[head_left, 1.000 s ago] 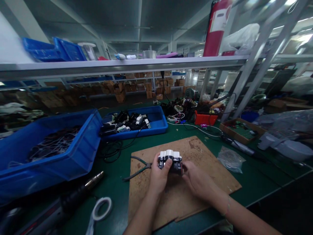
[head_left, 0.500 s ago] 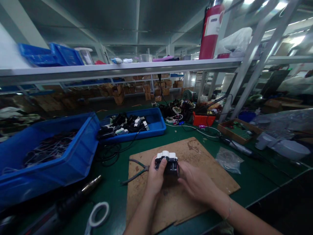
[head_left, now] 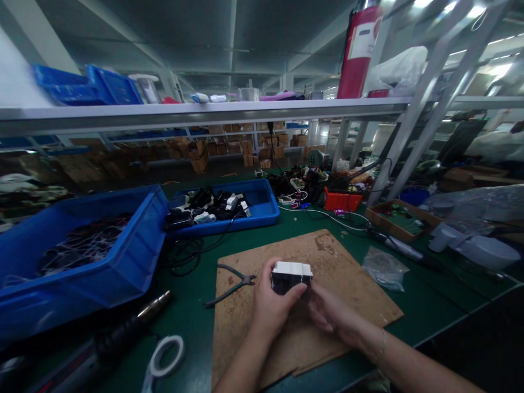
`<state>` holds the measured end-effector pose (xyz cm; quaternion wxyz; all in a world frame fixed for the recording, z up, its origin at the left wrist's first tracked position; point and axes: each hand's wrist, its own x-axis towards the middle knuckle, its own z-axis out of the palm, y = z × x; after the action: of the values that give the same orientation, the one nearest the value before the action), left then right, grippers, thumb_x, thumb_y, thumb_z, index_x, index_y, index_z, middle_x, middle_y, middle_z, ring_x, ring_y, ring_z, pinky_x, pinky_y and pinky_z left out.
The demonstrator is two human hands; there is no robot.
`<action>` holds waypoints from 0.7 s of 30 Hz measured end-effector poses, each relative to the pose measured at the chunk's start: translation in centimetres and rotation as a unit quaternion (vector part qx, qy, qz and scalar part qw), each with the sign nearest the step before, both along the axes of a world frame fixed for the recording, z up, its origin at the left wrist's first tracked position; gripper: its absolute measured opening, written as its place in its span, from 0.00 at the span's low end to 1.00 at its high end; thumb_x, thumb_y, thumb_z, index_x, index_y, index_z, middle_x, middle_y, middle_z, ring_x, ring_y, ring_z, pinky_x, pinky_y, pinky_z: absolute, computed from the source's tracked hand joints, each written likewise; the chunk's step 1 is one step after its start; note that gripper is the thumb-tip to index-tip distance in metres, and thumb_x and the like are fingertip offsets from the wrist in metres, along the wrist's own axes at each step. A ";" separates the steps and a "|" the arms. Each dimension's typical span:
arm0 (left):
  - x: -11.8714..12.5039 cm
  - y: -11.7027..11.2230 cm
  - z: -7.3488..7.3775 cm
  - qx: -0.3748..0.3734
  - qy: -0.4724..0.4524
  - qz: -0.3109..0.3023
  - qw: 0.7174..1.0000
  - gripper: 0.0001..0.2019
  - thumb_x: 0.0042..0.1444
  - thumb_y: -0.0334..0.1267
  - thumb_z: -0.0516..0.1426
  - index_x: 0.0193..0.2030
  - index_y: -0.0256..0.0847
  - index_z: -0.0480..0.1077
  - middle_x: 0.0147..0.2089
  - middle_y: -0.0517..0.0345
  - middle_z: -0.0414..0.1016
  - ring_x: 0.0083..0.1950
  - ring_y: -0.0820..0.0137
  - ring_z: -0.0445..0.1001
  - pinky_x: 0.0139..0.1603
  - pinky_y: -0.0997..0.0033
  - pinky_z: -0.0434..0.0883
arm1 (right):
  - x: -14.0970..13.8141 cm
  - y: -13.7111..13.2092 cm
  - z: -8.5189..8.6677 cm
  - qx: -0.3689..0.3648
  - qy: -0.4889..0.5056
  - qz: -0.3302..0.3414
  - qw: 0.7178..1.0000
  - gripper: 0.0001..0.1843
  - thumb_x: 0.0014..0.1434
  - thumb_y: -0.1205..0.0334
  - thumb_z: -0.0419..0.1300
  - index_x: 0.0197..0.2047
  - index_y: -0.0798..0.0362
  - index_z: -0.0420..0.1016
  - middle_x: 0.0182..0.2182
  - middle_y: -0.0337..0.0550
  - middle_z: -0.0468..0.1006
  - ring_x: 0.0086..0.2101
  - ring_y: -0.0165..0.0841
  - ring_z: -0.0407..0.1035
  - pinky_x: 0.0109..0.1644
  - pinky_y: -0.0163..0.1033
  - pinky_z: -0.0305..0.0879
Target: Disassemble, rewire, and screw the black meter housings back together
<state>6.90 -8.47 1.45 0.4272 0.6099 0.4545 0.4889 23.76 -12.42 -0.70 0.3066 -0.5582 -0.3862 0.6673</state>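
Both of my hands hold a small black and white plastic device (head_left: 291, 275) just above a brown board (head_left: 352, 295) on the green bench. My left hand (head_left: 272, 305) wraps its left side, thumb stretched across the front. My right hand (head_left: 329, 314) grips it from below and to the right. A flat white face of the device is turned up. Green-handled pliers (head_left: 231, 283) lie on the board's left edge, close to my left hand.
A big blue bin (head_left: 118, 256) of wires stands at left, a shallower blue tray (head_left: 262, 210) of black and white parts behind the board. A tape roll (head_left: 166, 355) and dark hand tool (head_left: 123, 333) lie front left. A plastic bag (head_left: 385, 267) and a soldering iron (head_left: 399, 248) lie right.
The device has been turned in my hands: its rounded white knobs no longer show and a flat white face is up. It has shifted slightly right, my left thumb now reaching across it.
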 end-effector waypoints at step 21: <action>0.8 0.1 0.3 -0.065 -0.128 0.050 0.988 0.30 0.48 0.54 0.68 0.54 0.40 0.70 0.47 0.51 0.78 0.48 0.60 0.77 0.51 0.63 0.73 | 0.4 -1.1 1.9 0.366 -0.379 0.049 0.849 0.25 0.72 0.50 0.38 0.46 0.52 0.72 0.36 0.49 0.78 0.37 0.38 0.75 0.42 0.42 0.72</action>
<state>7.74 -8.38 1.79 0.4960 0.4897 0.4567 0.5527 24.20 -13.56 1.21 0.2850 -0.5957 -0.7153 0.2287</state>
